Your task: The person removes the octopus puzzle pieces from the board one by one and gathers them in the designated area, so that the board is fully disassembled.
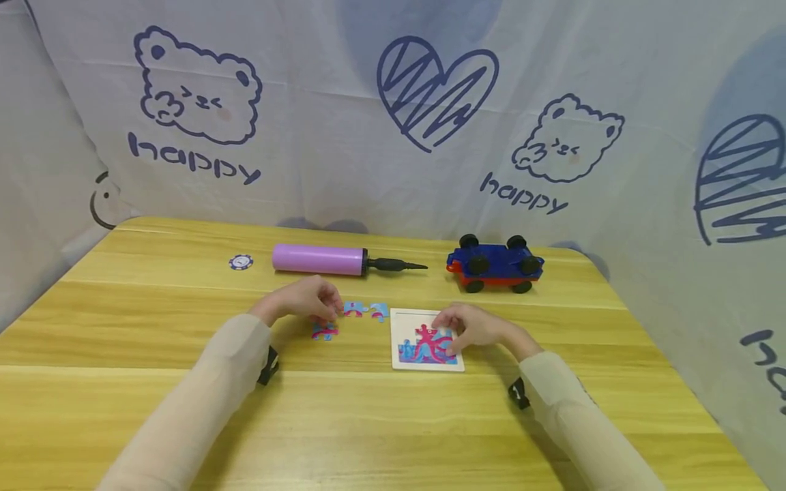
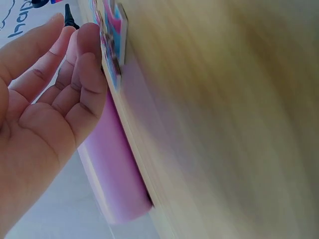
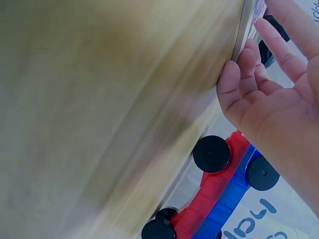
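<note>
While right hand [image 1: 475, 327] fingers rest loosely on puzzle tray [image 1: 426, 339] | left hand [image 1: 307, 299] fingers touch loose piece [image 1: 325, 331]; gripping nothing

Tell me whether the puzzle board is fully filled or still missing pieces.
Still missing pieces: the puzzle board shows bare white along its top, and loose pieces lie beside it.

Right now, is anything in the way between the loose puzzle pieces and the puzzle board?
No. The loose pieces lie just left of the puzzle board, with only bare table between them. The pump and toy car sit farther back.
</note>
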